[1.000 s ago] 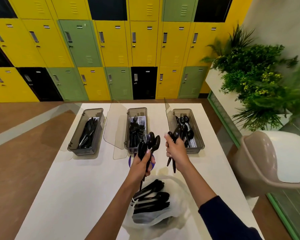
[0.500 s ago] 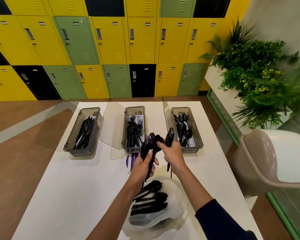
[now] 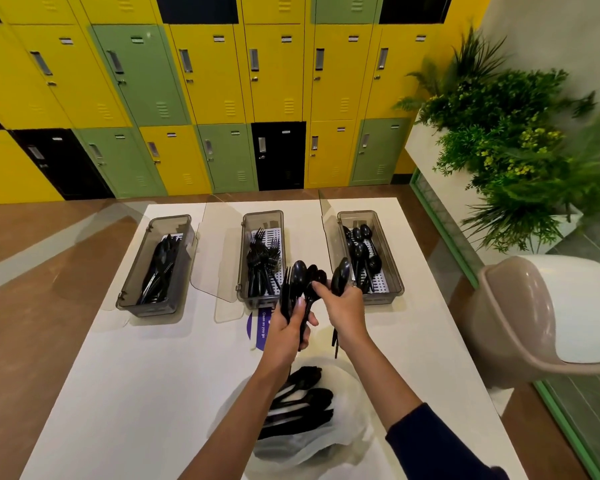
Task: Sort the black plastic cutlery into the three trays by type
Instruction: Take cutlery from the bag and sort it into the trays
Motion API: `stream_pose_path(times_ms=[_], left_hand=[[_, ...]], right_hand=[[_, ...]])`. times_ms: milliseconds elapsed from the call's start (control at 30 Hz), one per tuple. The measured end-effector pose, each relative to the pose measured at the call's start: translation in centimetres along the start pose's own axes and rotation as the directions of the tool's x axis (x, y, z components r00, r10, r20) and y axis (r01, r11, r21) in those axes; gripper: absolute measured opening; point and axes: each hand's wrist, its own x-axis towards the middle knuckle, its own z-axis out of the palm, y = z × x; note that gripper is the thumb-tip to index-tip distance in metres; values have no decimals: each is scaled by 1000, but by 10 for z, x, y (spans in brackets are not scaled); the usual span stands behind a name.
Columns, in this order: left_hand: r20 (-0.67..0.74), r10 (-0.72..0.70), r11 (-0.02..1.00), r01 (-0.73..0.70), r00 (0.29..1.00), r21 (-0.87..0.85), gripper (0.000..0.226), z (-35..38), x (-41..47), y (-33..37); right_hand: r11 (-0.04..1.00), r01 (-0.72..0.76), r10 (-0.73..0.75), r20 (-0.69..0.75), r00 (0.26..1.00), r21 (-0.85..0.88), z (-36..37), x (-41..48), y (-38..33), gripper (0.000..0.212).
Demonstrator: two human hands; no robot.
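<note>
Lockers (image 3: 278,74) stood behind a white desk (image 3: 146,382) with three trays (image 3: 244,244). At centre frame the left grip (image 3: 288,329) clutched a mixed bundle (image 3: 298,278) by its handles; the right grip (image 3: 345,308) held spoons (image 3: 340,276) below the right tray (image 3: 396,275). Light, stiff, slick pieces, probably best pinched at the handles

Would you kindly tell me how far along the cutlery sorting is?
Each tray already holds a batch: apparently knives in the left tray, forks in the middle tray, spoons in the right tray. In hand: the left hand grips a mixed bunch, the right hand holds more spoons. Left: a pile of cutlery in the bag.
</note>
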Motion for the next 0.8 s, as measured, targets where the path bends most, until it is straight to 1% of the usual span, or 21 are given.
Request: stream_pose_path(times_ms=[67,167,333,433,500,567,667,733,800], left_hand=[[8,-1,1000,1,1000,-8,27,2,1,1],[27,-13,1000,13,1000,-14,30,4,3,3],[41,-48,999,49,998,-21,32,7,5,0],[61,-55,998,57,997,-30,31,8,5,1],[87,-62,998,64,994,-24,31,8,6,2],[103,-69,997,71,992,-11,31,8,8,1],[108,-79,997,76,991,27,33,8,10,0],[97,-80,997,78,992,26,32,9,12,0],[85,-79,997,78,993,8,32,10,12,1]], right_hand=[[1000,-10,10,-7,1000,21,2,3,1,14],[999,-34,34,-7,999,33,1,4,3,24],[1000,-17,18,-9,1000,24,0,7,2,25],[999,-37,37,25,999,4,0,5,-3,35],[997,-70,68,66,995,33,0,3,-8,39],[997,-65,61,82,995,37,0,1,-13,37],[997,-43,36,122,992,58,-2,-1,-17,27],[998,-19,10,146,989,60,-3,0,-17,19],[999,-8,0,156,988,49,-4,0,-19,16]])
